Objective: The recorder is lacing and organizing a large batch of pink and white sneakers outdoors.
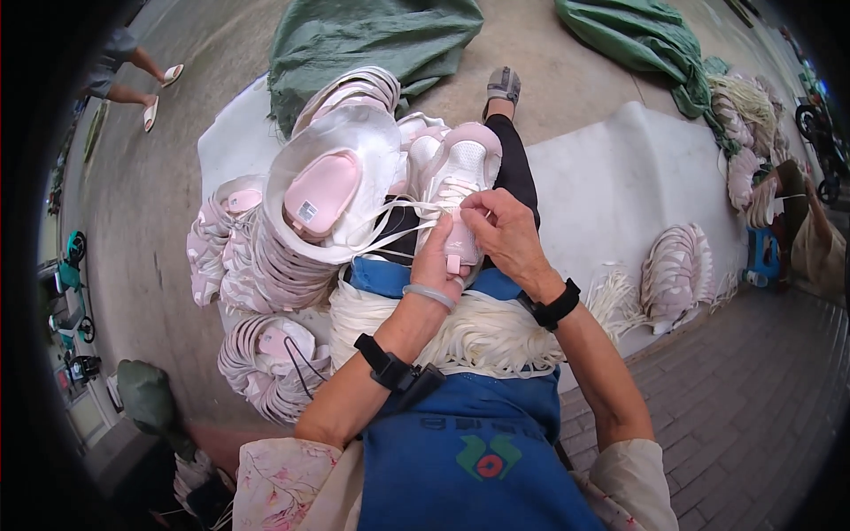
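Observation:
A pink and white shoe upper [462, 173] lies over my lap, toe pointing away, partly laced with a white shoelace [453, 191]. My left hand [436, 258] is closed around its near end, thumb on top beside the tongue. At the right edge of the lacing, my right hand [509, 232] is bent into a pinch; whatever sits between its fingertips is hidden. Loose lace ends [387, 232] trail leftward from the shoe. A thick bundle of cream laces [478, 341] rests across my lap, over a blue apron [469, 451].
Nested stacks of pink and white uppers stand at left [297, 265], lower left [252, 367] and right [677, 274]. White sheeting [589, 186] covers the ground. Green tarps [372, 44] lie ahead. A person's legs [133, 75] show at upper left; another person [810, 230] is at far right.

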A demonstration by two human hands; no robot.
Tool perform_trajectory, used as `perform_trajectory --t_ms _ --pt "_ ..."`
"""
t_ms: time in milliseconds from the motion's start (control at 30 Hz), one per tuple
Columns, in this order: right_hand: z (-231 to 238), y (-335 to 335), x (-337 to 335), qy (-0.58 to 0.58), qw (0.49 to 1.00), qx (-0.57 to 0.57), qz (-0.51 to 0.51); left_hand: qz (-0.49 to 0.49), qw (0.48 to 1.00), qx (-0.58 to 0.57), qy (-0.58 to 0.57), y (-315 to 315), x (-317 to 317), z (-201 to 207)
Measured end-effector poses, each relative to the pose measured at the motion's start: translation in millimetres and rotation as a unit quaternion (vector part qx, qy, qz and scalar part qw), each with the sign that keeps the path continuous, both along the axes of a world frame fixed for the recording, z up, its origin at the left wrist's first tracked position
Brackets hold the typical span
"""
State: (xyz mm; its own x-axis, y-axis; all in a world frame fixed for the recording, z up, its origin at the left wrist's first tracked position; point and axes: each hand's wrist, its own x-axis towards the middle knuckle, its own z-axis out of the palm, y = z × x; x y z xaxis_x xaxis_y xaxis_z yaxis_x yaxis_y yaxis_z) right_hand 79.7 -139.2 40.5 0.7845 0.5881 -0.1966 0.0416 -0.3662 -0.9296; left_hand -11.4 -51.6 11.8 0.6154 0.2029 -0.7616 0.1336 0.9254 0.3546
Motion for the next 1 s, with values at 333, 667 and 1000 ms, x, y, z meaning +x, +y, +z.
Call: perform_trajectory --t_ms 333,667,1000 --pt "20.7 30.1 3.2 -0.24 0.941 -0.175 0.163 0.035 0.997 -0.072 -0.012 3.1 -5.8 2.6" --pt "6.6 34.3 5.3 -0.313 0.904 -0.187 0.222 0.031 0.996 -0.077 -0.014 2.5 -5.5 4.5" --pt "-5.1 32.2 13.0 -0.282 0.93 -0.131 0.195 0.041 0.998 -0.036 0.033 -4.4 -5.7 -5.3"
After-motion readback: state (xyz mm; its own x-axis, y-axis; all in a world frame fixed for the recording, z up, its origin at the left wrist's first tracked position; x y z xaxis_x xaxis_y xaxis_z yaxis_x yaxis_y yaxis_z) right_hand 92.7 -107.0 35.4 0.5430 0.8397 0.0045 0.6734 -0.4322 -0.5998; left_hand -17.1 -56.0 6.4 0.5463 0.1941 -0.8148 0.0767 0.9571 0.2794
